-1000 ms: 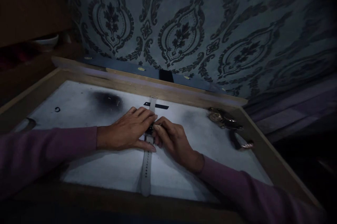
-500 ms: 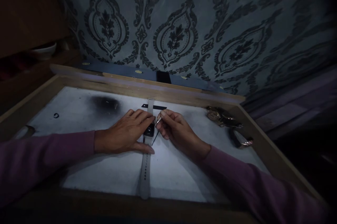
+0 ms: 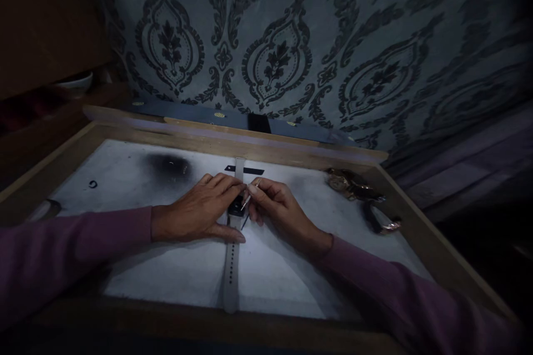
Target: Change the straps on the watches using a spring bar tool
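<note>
Two sleeves (image 3: 104,238): purple, lying over the near part of the wooden tray (image 3: 425,238), one from each side
Grey strap (image 3: 231,283): near length ran flat toward the near wall, row of holes showing
Left hand (image 3: 200,208): spread and flattened, thumb across the near strap, fingers at the far side; bracing the watch, not wrapped round it
Right hand (image 3: 270,199): thumb and fingertips pinched a thin metal tool (image 3: 246,201), its tip over the watch's right edge; contact could not be told
Watch (image 3: 236,206): dark body mid-tray, partly under the left fingers
Progress: work on the body looked under way; strap extended from both ends, no part seen lifted off; how much was finished or left could not be told with fingers covering it
Dark strip (image 3: 255,171): flat beyond the hands, crossed by the far strap
Other watches (image 3: 342,184): bunched by the right wall, well apart, untouched
Wall covering (image 3: 277,60): dark scrolled pattern behind everything
</note>
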Demonstrator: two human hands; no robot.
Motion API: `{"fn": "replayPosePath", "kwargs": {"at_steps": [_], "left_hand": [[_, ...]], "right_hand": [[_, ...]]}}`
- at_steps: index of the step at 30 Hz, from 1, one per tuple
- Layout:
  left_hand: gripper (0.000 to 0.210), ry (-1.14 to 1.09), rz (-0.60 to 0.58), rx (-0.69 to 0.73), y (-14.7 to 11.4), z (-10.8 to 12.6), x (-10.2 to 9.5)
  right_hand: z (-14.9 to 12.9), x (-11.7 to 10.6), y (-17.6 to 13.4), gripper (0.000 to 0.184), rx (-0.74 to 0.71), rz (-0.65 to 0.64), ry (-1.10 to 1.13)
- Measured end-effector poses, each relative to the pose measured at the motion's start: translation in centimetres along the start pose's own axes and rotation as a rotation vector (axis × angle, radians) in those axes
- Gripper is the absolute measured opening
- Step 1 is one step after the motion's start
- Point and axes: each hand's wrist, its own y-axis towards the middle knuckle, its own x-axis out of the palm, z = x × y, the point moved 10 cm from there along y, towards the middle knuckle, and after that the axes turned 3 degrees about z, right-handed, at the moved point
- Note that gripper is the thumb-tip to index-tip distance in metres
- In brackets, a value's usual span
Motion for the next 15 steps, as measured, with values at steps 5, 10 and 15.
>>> {"fn": "replayPosePath", "kwargs": {"at_steps": [5, 10, 15], "left_hand": [[0.073, -0.003, 0.016, 0.005, -0.07, -0.07, 0.01], [0.075, -0.009, 0.012, 0.001, -0.07, -0.21, 0.18], [0.073, -0.019, 0.009, 0.006, -0.11, -0.18, 0.13]], "right_hand": [[-0.07, 0.28, -0.10, 0.032, -0.023, -0.025, -0.044], [0.09, 0.41, -0.04, 0.033, -0.027, -0.033, -0.069], [0.19, 0.50, -0.02, 0.032, -0.027, -0.037, -0.090]]}}
